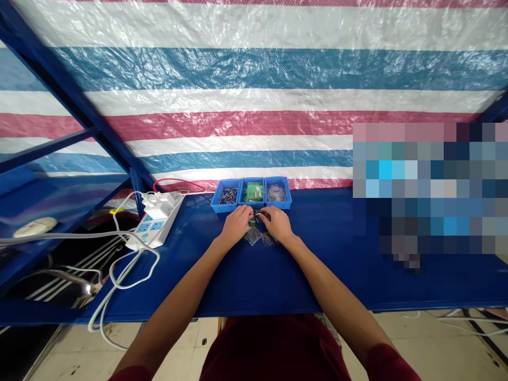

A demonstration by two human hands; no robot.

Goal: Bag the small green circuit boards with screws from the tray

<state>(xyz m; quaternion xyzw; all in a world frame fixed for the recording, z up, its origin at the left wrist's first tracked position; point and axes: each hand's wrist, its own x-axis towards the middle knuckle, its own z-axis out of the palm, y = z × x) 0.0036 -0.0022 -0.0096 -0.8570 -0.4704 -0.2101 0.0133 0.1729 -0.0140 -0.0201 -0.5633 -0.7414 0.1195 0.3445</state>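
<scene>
My left hand (237,221) and my right hand (278,222) meet on the blue table (337,248) just in front of three small blue bins. Both have their fingers curled together around small dark and green parts (256,216) between them; what each hand grips is too small to name. Two small clear plastic bags (260,237) lie on the table under and just in front of my hands. The left bin (227,196) holds small dark metal pieces, the middle bin (253,192) green parts, the right bin (277,192) pale clear pieces.
A white power strip (155,225) with plugs and white cables lies at the table's left edge, cables hanging over the front. A red wire (178,182) loops behind it. A striped tarp (254,95) backs the table. A blurred area covers the right side.
</scene>
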